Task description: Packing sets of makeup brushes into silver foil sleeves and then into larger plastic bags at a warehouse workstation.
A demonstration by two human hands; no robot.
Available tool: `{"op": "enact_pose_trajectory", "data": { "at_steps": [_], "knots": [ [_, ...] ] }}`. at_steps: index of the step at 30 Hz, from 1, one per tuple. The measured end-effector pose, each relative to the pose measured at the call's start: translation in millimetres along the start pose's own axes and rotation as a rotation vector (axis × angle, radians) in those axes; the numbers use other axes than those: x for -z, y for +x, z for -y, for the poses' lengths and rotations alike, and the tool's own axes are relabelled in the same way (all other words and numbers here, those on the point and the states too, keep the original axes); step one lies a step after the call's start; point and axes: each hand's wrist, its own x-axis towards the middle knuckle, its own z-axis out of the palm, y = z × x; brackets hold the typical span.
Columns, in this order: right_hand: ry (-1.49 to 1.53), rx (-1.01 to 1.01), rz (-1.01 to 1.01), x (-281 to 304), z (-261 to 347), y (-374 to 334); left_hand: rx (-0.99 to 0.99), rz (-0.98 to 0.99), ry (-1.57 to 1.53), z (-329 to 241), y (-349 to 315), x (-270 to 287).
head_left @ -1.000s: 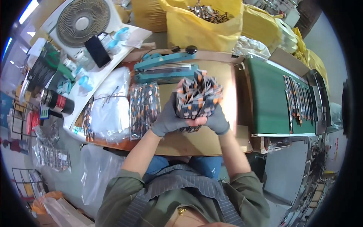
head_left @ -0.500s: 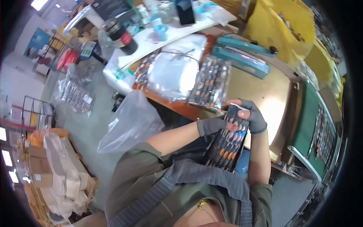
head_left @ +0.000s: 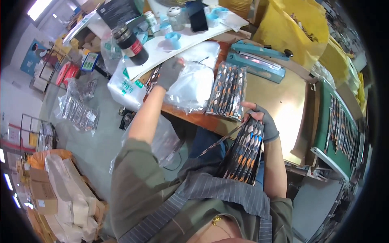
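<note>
My right hand, in a grey fingerless glove, grips the top of a bundle of slim black strips with orange, pink and blue diamond patterns. The bundle hangs against my lap, and one strip slants out to its left. My left hand, gloved alike, reaches over the left side of a stack of clear plastic bags. Its fingers are mostly hidden, so its grip does not show. Beside it lie more patterned strips. A clear-wrapped pack of similar strips rests right of the bags.
A teal bag sealer stands at the back, before a yellow sack. On the white shelf are a black flask, a phone and blue cups. Strips lie on a green board at right; cartons stand lower left.
My left hand has left the bundle and moved up and left to the plastic bags. The right hand still holds the bundle, and one strip now sticks out sideways.
</note>
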Motion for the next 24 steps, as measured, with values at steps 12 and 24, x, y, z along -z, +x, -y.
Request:
{"op": "enact_pose_trajectory", "data": {
  "at_steps": [12,24],
  "knots": [
    [0.031,0.1,-0.077,38.5,3.2,-30.4,0.177,0.021,-0.385,-128.1,-92.6,-130.7],
    [-0.111,0.328,-0.196,76.4,0.0,-51.2,-0.594,0.708,-0.092,-259.3,-87.1,-137.1]
  ]
}}
